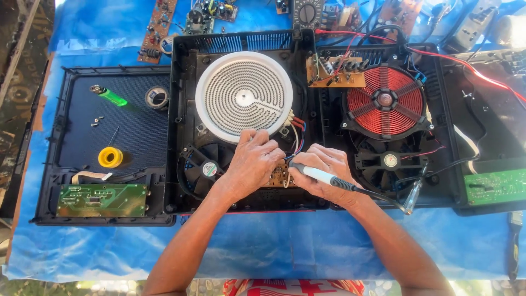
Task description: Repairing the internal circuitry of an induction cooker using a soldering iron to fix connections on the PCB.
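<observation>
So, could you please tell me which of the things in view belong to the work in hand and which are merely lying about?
In use:
- right hand gripping the white-handled soldering iron
- left hand on the small brown circuit board
- open black cooktop housing

Lying about:
- green lighter
- yellow solder spool
- roll of tape
- green circuit board

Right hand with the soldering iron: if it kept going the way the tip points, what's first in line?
Probably the small brown circuit board beside the left hand; the right hand hides the tip, so depth is unclear.
</observation>
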